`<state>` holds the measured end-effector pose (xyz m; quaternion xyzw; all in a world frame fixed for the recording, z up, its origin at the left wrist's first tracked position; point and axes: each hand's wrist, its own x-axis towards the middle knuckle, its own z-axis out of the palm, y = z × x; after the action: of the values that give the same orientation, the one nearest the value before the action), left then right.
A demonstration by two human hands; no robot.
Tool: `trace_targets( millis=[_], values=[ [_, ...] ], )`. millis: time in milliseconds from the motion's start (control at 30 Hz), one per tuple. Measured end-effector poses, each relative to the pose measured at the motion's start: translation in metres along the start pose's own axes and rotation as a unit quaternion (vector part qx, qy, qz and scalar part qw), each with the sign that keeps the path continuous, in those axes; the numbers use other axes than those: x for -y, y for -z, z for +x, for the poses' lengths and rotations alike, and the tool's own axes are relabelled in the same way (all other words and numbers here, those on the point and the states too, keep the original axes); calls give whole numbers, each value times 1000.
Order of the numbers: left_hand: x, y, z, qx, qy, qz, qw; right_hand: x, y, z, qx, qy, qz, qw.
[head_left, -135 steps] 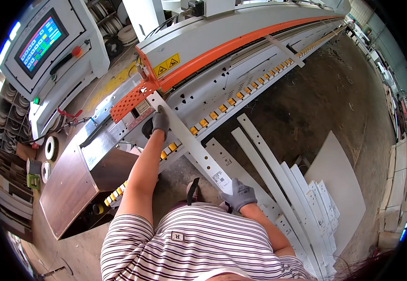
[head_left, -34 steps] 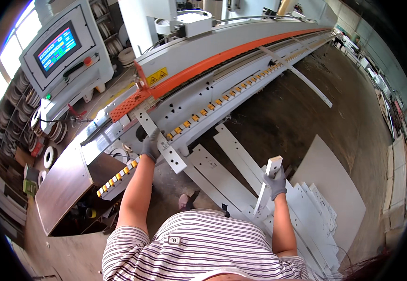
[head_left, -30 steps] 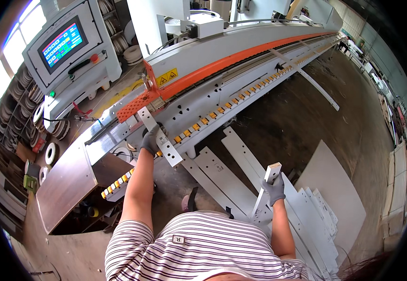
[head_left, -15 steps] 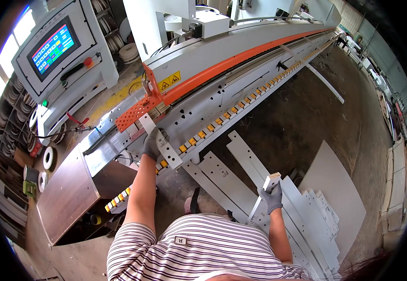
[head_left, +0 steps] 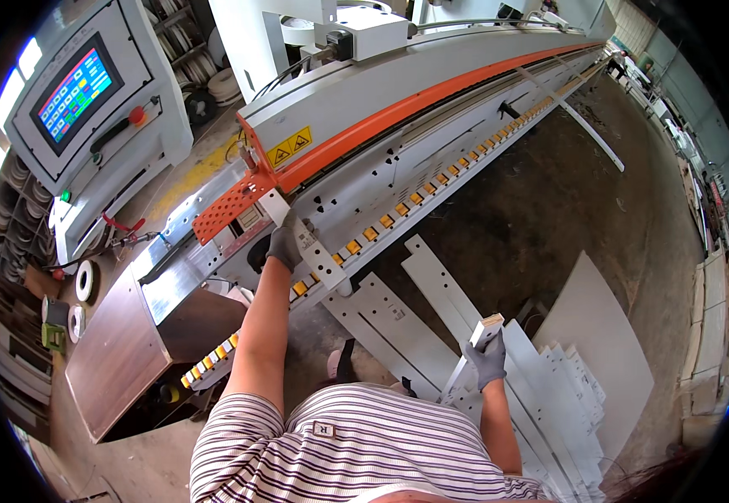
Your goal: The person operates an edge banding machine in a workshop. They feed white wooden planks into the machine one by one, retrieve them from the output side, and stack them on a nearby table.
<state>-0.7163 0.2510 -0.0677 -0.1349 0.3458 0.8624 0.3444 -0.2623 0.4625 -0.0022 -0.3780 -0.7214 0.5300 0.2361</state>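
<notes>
My left hand (head_left: 285, 246), in a grey glove, presses a narrow white panel strip (head_left: 312, 248) onto the conveyor of a long edge-banding machine (head_left: 398, 109), just below its orange perforated guard (head_left: 232, 205). Lower right, my gloved right hand (head_left: 487, 362) grips the upper end of another white strip (head_left: 475, 344), which stands tilted up from a stack of white strips (head_left: 540, 394) on the floor. Both arms reach out from my striped shirt.
A control console with a coloured touchscreen (head_left: 76, 88) stands at the upper left. A brown wood-grain board (head_left: 113, 356) lies at the machine's near end. Long white panels (head_left: 427, 289) and a wide white sheet (head_left: 599, 335) lie on the brown floor. Edge-band rolls (head_left: 86, 281) sit at left.
My left hand has slid the short strip up along the conveyor to the orange guard. My right hand still holds the upright strip, now a little lower and nearer me.
</notes>
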Motion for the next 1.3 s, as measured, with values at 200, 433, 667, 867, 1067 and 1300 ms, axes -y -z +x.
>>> trace_targets(
  millis=[200,433,667,867,1067,1300],
  values=[
    [38,-45,53,1,25,9,1000,13,12,-26,-36,-45,11,998],
    [36,-40,153,134,27,143,980,54,-11,-16,-16,-66,-226,972],
    [92,-70,-13,200,-175,488,831,80,-35,24,14,-33,-148,988],
    [191,-33,-168,425,-108,473,765,127,-116,45,140,90,-160,973],
    [150,-16,-125,127,-127,241,954,91,-162,50,208,257,-210,920],
    [28,17,-81,-36,-116,127,984,41,-138,23,293,161,-218,917]
  ],
)
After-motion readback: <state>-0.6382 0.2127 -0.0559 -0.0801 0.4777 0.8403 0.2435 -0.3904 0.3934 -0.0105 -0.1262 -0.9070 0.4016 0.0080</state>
